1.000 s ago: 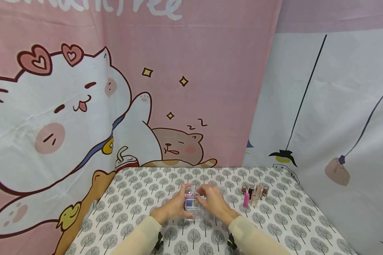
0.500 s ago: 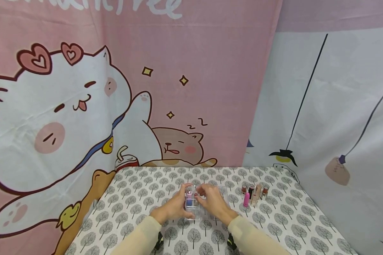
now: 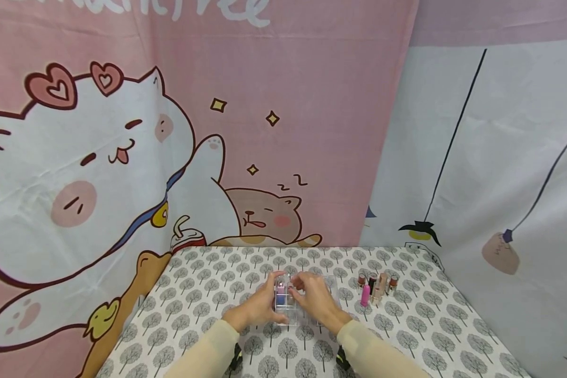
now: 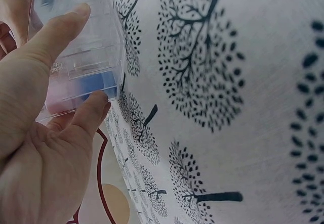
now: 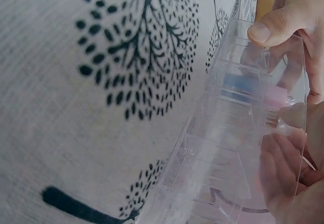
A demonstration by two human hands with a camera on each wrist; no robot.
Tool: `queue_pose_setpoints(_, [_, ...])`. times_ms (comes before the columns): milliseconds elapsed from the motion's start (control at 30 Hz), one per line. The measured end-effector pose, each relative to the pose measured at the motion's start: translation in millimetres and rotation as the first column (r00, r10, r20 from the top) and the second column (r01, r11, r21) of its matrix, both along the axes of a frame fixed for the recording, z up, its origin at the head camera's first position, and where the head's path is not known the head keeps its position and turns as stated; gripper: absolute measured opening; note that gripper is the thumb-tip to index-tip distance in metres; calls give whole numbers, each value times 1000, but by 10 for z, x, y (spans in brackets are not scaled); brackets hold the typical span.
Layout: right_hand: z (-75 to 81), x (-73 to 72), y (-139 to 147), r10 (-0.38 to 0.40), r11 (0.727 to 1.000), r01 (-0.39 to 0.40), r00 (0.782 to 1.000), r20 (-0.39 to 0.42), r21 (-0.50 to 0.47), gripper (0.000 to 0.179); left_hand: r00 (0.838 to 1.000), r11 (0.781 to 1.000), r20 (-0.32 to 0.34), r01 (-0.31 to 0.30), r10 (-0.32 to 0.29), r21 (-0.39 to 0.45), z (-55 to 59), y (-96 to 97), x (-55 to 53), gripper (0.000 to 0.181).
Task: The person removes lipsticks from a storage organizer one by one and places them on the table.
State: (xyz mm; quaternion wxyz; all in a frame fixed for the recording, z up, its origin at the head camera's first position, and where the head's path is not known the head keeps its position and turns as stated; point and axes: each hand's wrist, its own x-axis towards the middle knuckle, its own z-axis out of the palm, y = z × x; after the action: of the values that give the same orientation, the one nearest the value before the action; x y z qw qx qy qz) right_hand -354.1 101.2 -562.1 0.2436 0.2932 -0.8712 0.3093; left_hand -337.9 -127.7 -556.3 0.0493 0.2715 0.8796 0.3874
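A clear plastic compartment organizer (image 3: 285,317) sits on the patterned cloth between both hands. My left hand (image 3: 259,306) grips its left side, thumb at the near end and fingers at the far end. Inside a left compartment stands a pink and blue lipstick (image 4: 93,82), seen through the wall in both wrist views. My right hand (image 3: 318,299) is over the organizer, its fingers curled. In the right wrist view its fingertips pinch what looks like a small lipstick with a metallic band (image 5: 273,121), largely hidden by the fingers and blurred by the plastic.
To the right of the organizer several lipsticks stand in a cluster, among them a bright pink one (image 3: 365,296) and a tan one (image 3: 382,283). A tree-print cloth (image 3: 208,315) covers the table. Cartoon-printed curtains (image 3: 312,131) hang behind and beside it.
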Motion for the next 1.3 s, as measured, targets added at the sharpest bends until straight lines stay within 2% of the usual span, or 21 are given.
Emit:
queue_pose_setpoints(167, [19, 12, 8, 24, 999, -24, 999, 24, -25, 22, 1000, 1000, -1, 2, -2, -3, 4, 6, -5, 131])
queue_pose_setpoints(400, [33, 33, 18, 27, 997, -20, 994, 105, -72, 22, 1000, 1000, -8, 3, -3, 2, -1, 8, -16, 132])
queue_pose_setpoints(567, [17, 40, 37, 22, 996, -14, 995, 95, -83, 22, 1000, 1000, 6, -15, 15, -18, -18, 16, -19, 133])
queue_pose_setpoints(800, [44, 59, 59, 0, 995, 13, 991, 135, -100, 22, 1000, 1000, 13, -21, 21, -20, -10, 12, -25, 133])
queue_pose_setpoints(1033, [74, 73, 68, 23, 989, -4, 991, 128, -145, 23, 1000, 1000, 23, -13, 13, 7, 24, 8, -11, 132])
queue_pose_setpoints(1133, [73, 72, 71, 17, 990, -2, 994, 110, -139, 24, 1000, 999, 10, 13, -13, 32, 5, -14, -14, 131])
queue_pose_setpoints(1167, [73, 73, 74, 16, 991, -1, 995, 103, -137, 25, 999, 998, -23, 40, -39, 40, -81, -45, -66, 132])
queue_pose_setpoints(1300, [79, 77, 78, 11, 989, -2, 998, 62, -148, 26, 998, 998, -26, 51, -50, 41, -82, -64, -55, 131])
